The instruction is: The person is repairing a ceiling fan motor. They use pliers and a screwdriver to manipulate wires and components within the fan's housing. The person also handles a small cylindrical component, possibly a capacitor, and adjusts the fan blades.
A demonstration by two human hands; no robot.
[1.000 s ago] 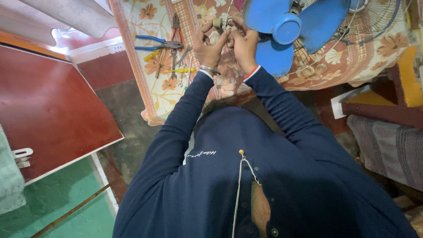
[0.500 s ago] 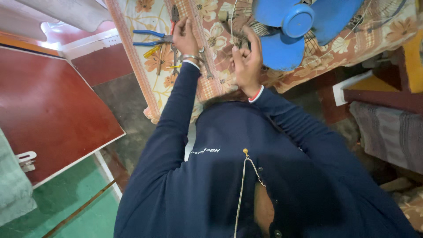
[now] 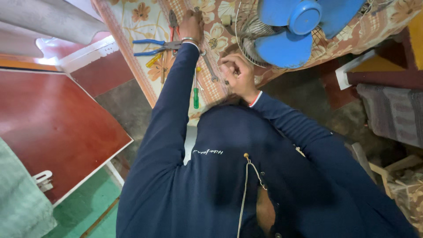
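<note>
The left hand (image 3: 191, 25) is stretched out among the hand tools (image 3: 176, 48) spread within reach on the flowered cloth (image 3: 132, 20), its grip hidden from view, while the right hand (image 3: 238, 76) is curled shut beside the blue fan (image 3: 304, 31), whether on anything cannot be told.

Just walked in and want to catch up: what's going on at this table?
A person leans over a floral cloth spread with tools. The left hand reaches among the pliers and a wrench. The right hand is curled shut near a blue fan; what it holds cannot be seen.
</note>
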